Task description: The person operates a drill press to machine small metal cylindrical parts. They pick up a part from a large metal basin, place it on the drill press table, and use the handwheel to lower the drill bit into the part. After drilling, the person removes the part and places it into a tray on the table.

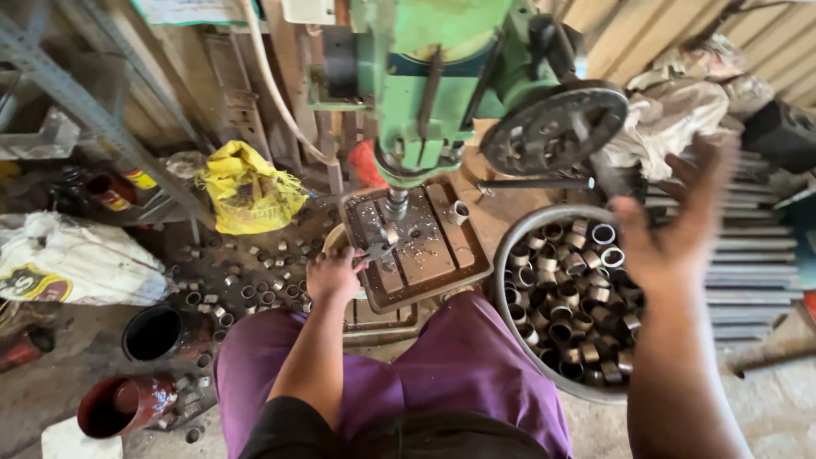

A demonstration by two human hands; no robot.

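The left hand [333, 274] is closed on a plier-like tool [376, 249] gripping a small metal ring [390, 235] just beyond its knuckles under the drill spindle [396, 202], where a loose grip could let it spin, while the open right hand [680, 223] above the basin [510, 238] of rings nears the feed wheel [554, 127].

Around me, a dusty concrete floor [51, 382], a grey angle-iron rack [76, 102] on my left, slanted wooden planks [646, 34] behind, stacked metal bars [756, 255] alongside.
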